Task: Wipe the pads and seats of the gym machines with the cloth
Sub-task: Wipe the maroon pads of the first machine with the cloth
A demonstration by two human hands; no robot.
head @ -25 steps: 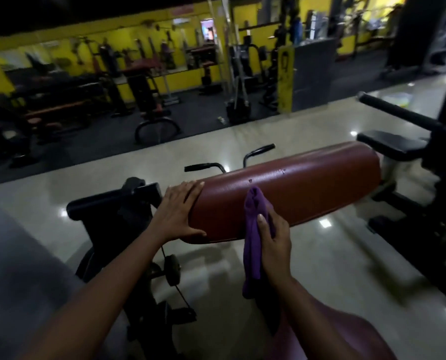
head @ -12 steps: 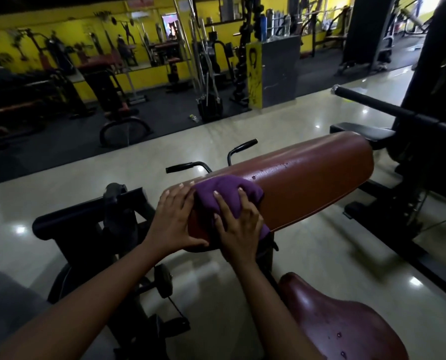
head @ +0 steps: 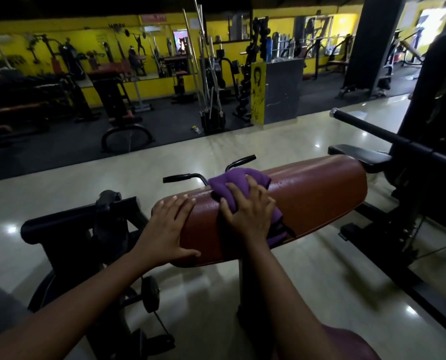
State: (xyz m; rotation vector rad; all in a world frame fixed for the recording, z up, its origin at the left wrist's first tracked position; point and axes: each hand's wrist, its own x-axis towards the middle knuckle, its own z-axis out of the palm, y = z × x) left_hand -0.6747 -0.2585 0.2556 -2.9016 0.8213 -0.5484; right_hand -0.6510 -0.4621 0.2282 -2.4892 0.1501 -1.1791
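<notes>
Right hand [head: 248, 216], fingers spread, presses the purple cloth [head: 240, 180] down on top of the brown arm pad [head: 320, 190]; it grips nothing. Cloth sits further along the pad than half a second ago, when it lay against the left hand [head: 170, 227]. Left hand open, palm flat on the pad's near end, unmoved. Black handles [head: 183, 177] just behind the cloth. Maroon seat [head: 351, 344] at lower right.

Two bare forearms [head: 87, 294], bare left hand [head: 170, 229], bare right hand [head: 248, 216], short trimmed nails on fingers [head: 176, 207]
</notes>
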